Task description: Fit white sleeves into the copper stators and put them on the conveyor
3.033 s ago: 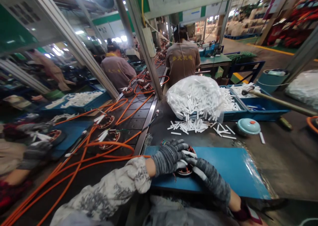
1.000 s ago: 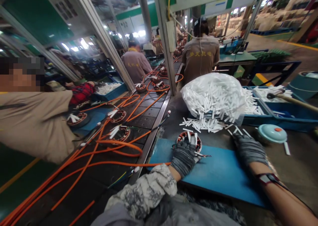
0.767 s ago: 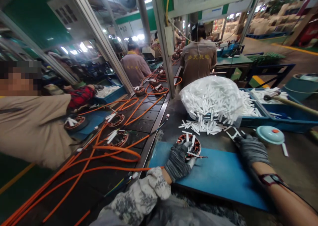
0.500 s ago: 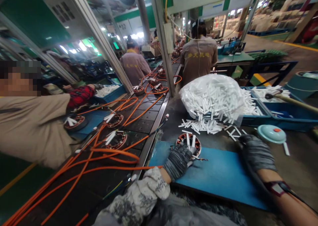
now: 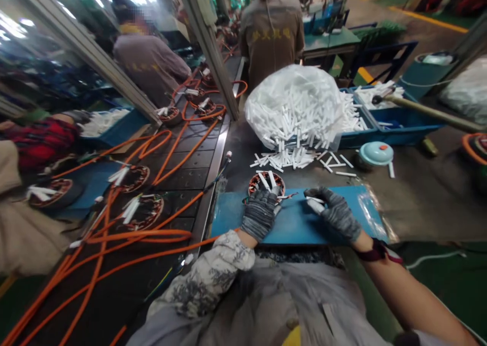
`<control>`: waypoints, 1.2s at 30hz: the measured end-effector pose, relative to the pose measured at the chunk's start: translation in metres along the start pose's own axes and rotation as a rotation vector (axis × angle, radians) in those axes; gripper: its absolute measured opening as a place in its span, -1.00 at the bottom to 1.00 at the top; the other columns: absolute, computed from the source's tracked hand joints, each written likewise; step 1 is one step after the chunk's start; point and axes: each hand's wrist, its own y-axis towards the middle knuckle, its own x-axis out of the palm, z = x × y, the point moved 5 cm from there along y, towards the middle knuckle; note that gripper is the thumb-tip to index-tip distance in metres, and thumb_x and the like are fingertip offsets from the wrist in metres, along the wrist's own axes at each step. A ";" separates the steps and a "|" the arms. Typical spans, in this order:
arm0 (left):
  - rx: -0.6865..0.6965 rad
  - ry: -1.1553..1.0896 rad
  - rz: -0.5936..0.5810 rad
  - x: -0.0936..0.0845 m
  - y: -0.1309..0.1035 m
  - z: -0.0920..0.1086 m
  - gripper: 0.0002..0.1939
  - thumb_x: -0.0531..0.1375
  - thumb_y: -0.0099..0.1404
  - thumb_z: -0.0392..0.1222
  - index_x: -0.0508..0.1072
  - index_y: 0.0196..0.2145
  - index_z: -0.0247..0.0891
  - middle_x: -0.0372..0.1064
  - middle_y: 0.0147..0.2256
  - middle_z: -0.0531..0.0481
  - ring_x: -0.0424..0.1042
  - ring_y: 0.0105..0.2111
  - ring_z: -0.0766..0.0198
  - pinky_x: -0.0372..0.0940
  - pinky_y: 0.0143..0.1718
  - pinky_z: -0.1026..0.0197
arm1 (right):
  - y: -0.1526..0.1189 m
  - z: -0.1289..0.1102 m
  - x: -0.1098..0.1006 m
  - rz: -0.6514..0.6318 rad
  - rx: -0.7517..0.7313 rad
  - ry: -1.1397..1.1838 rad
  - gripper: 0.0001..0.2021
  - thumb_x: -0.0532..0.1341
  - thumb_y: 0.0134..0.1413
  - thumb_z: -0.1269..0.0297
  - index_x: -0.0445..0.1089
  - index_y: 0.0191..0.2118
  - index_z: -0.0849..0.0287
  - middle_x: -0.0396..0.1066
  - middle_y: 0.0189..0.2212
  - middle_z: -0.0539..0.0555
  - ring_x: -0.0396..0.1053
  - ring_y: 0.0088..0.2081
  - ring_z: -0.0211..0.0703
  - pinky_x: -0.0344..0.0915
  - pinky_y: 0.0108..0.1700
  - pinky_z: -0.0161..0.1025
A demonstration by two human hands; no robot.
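A round copper-wound part [image 5: 282,179] with white tubes [image 5: 272,178] standing in it sits at the back edge of a blue mat [image 5: 292,229]. My left hand [image 5: 259,215], in a grey striped glove, is closed at the part's near side; what its fingers grip is too small to make out. Over the right of the mat, my right hand [image 5: 335,213], in a like glove, is closed on a white tube [image 5: 315,202]. Behind the part, loose white tubes [image 5: 291,159] lie below a clear bag of tubes [image 5: 294,107].
Left of the mat, a dark conveyor [image 5: 180,183] carries more wound parts and orange cables [image 5: 139,234]. Blue bins [image 5: 409,128] with a long handle across them and a round light-blue container [image 5: 376,154] stand at the right. Other people work beyond and at the left.
My right hand has moved left, over the mat, and now holds a white tube. My left hand stays at the wound part. The view has turned downward and to the right.
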 end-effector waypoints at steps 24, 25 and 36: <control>0.251 0.201 0.406 0.001 -0.009 -0.005 -0.64 0.22 0.37 -0.27 0.53 0.10 -0.29 0.62 -0.09 -0.19 0.59 -0.15 0.01 0.40 0.02 0.02 | 0.016 -0.013 0.058 -0.692 0.059 0.166 -0.35 0.16 0.20 -0.36 0.58 -0.33 0.24 0.54 -0.51 0.09 0.36 -0.55 -0.28 0.32 -0.44 -0.30; 0.256 0.201 0.411 -0.001 -0.009 -0.004 -0.65 0.21 0.37 -0.28 0.54 0.09 -0.30 0.63 -0.11 -0.19 0.59 -0.17 0.02 0.41 0.00 0.03 | 0.015 -0.011 0.060 -0.681 0.098 0.249 -0.36 0.20 0.17 -0.36 0.58 -0.32 0.24 0.54 -0.50 0.09 0.36 -0.55 -0.30 0.31 -0.44 -0.31; 0.324 0.209 0.512 -0.015 -0.005 0.011 -0.69 0.14 0.44 -0.35 0.57 0.06 -0.37 0.63 -0.13 -0.22 0.60 -0.20 0.06 0.34 0.04 0.04 | 0.030 0.002 0.044 -0.228 -0.019 0.001 -0.52 0.20 0.25 -0.18 0.55 -0.33 0.18 0.52 -0.46 0.08 0.39 -0.41 -0.15 0.29 -0.24 -0.20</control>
